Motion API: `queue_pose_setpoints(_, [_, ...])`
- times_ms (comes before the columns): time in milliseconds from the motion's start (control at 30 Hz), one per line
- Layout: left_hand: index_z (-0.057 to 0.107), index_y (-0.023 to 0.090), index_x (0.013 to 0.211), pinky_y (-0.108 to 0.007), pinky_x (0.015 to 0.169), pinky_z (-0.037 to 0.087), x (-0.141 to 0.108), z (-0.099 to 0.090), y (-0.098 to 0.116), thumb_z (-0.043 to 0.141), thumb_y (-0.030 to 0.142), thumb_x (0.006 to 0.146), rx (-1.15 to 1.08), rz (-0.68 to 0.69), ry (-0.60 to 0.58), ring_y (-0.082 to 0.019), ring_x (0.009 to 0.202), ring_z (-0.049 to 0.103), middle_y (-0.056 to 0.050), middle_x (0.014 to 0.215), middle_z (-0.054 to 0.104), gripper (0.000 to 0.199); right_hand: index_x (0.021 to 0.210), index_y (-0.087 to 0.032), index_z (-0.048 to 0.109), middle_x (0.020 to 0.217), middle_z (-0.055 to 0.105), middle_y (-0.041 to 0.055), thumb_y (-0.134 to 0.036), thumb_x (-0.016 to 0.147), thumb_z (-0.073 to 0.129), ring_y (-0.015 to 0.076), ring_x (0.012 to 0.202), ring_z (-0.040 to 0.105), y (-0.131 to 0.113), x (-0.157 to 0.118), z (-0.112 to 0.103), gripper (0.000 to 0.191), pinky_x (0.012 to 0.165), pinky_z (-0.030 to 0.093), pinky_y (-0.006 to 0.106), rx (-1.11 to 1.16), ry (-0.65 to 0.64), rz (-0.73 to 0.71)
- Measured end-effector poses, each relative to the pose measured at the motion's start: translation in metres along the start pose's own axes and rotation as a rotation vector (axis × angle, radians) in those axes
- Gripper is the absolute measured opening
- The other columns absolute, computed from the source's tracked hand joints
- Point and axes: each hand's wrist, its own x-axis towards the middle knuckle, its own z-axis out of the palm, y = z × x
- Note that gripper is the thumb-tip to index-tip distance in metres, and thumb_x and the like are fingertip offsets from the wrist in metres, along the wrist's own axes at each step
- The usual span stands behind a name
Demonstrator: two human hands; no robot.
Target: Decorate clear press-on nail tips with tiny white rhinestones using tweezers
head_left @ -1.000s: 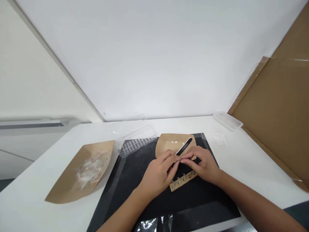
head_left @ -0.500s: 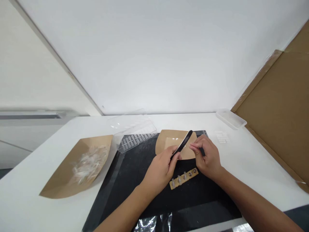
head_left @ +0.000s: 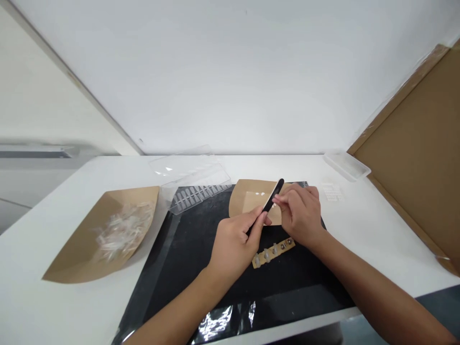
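A slim black nail file (head_left: 273, 195) with a pale edge slants upward, its lower end gripped in my left hand (head_left: 240, 238). My right hand (head_left: 301, 214) is closed, its fingertips pinched against the file's upper part; whatever sits between them is too small to make out. Behind both hands lies a brown paper tray (head_left: 239, 197) with a few small white pieces in it. Below them, on the black mat (head_left: 201, 258), rests a tan strip (head_left: 273, 253) bearing clear nail tips and round metal studs.
At the left, a brown paper tray (head_left: 77, 239) holds a heap of clear plastic pieces. An open clear case (head_left: 196, 194) of nail tips overlaps the mat's back edge. A translucent dish (head_left: 347, 166) and a small white-dotted sheet (head_left: 332, 192) lie at the right, near a cardboard panel (head_left: 417, 143).
My right hand has moved left, and its fingertips now meet the file, from which they were apart before. The whole view has shifted slightly.
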Motion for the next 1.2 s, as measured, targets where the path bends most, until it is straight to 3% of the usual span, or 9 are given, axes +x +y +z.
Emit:
queue_pose_setpoints(200, [0.08, 0.02, 0.086, -0.022, 0.063, 0.052, -0.0015, 0.0012, 0.0, 0.06, 0.021, 0.102, -0.007, 0.039, 0.032, -0.013, 0.063, 0.075, 0.001, 0.078, 0.081, 0.026, 0.082, -0.022, 0.048, 0.078, 0.068, 0.0003, -0.015, 0.104, 0.057, 0.0155, 0.07, 0.062, 0.0031, 0.0022, -0.0011, 0.025, 0.073, 0.033, 0.036, 0.089, -0.096, -0.019])
queue_pose_setpoints(300, [0.078, 0.019, 0.082, -0.022, 0.062, 0.052, -0.0018, 0.001, -0.001, 0.059, 0.023, 0.103, 0.0, 0.023, 0.037, -0.013, 0.061, 0.074, 0.001, 0.076, 0.08, 0.028, 0.082, -0.023, 0.047, 0.078, 0.067, 0.0002, -0.017, 0.105, 0.056, 0.0157, 0.069, 0.06, 0.005, 0.0031, -0.001, 0.025, 0.074, 0.033, 0.037, 0.077, -0.06, 0.033])
queue_pose_setpoints(433, [0.079, 0.02, 0.083, -0.023, 0.063, 0.053, -0.0018, -0.0006, -0.0009, 0.058, 0.023, 0.103, -0.006, 0.034, 0.029, -0.015, 0.064, 0.076, 0.001, 0.077, 0.081, 0.029, 0.08, -0.024, 0.047, 0.076, 0.066, -0.0003, -0.018, 0.104, 0.056, 0.0164, 0.068, 0.058, 0.0064, 0.0032, -0.0017, 0.026, 0.073, 0.032, 0.038, 0.134, -0.163, -0.004])
queue_pose_setpoints(567, [0.078, 0.02, 0.081, -0.023, 0.059, 0.052, -0.0017, -0.0022, 0.0014, 0.058, 0.024, 0.103, -0.003, 0.017, 0.039, -0.014, 0.06, 0.074, 0.001, 0.076, 0.081, 0.029, 0.081, -0.023, 0.048, 0.078, 0.068, -0.0008, -0.018, 0.104, 0.058, 0.0154, 0.068, 0.06, 0.0075, 0.0045, -0.0031, 0.026, 0.074, 0.032, 0.038, 0.112, -0.07, 0.062])
queue_pose_setpoints(700, [0.077, 0.019, 0.081, -0.023, 0.063, 0.053, -0.0014, -0.0032, 0.0021, 0.057, 0.022, 0.103, 0.007, 0.039, 0.03, -0.015, 0.064, 0.076, 0.0, 0.078, 0.082, 0.03, 0.082, -0.023, 0.048, 0.077, 0.067, -0.0014, -0.017, 0.104, 0.058, 0.0154, 0.069, 0.061, 0.0063, 0.0056, -0.0037, 0.025, 0.073, 0.032, 0.037, 0.176, -0.153, -0.016])
queue_pose_setpoints(800, [0.077, 0.019, 0.081, -0.022, 0.061, 0.052, -0.0012, -0.0034, 0.0012, 0.057, 0.022, 0.103, 0.012, 0.032, 0.036, -0.014, 0.06, 0.074, 0.001, 0.072, 0.079, 0.03, 0.082, -0.023, 0.049, 0.077, 0.066, -0.0013, -0.017, 0.104, 0.059, 0.0148, 0.068, 0.06, 0.0047, 0.0068, -0.0033, 0.025, 0.073, 0.032, 0.037, 0.152, -0.083, 0.022])
queue_pose_setpoints(933, [0.076, 0.018, 0.08, -0.022, 0.062, 0.052, -0.0015, -0.0026, -0.0002, 0.057, 0.02, 0.103, 0.012, 0.049, 0.048, -0.014, 0.06, 0.074, 0.001, 0.072, 0.079, 0.03, 0.081, -0.023, 0.048, 0.077, 0.067, -0.0007, -0.017, 0.105, 0.056, 0.0152, 0.068, 0.059, 0.0039, 0.0079, -0.0019, 0.026, 0.072, 0.031, 0.038, 0.176, -0.156, -0.026])
queue_pose_setpoints(1067, [0.076, 0.018, 0.08, -0.022, 0.06, 0.052, -0.0015, -0.0017, 0.0006, 0.057, 0.021, 0.103, 0.027, 0.05, 0.062, -0.013, 0.058, 0.073, 0.001, 0.072, 0.079, 0.03, 0.081, -0.023, 0.048, 0.078, 0.068, -0.0007, -0.019, 0.105, 0.056, 0.0152, 0.068, 0.06, 0.0045, 0.0088, -0.002, 0.026, 0.073, 0.031, 0.038, 0.156, -0.117, 0.04])
queue_pose_setpoints(1200, [0.076, 0.019, 0.08, -0.021, 0.059, 0.051, -0.0014, -0.0015, 0.0023, 0.057, 0.021, 0.103, 0.032, 0.051, 0.042, -0.013, 0.058, 0.073, 0.001, 0.072, 0.079, 0.03, 0.081, -0.023, 0.047, 0.075, 0.066, -0.0016, -0.019, 0.106, 0.055, 0.0154, 0.067, 0.059, 0.0052, 0.0097, -0.0035, 0.026, 0.073, 0.031, 0.038, 0.18, -0.163, 0.0])
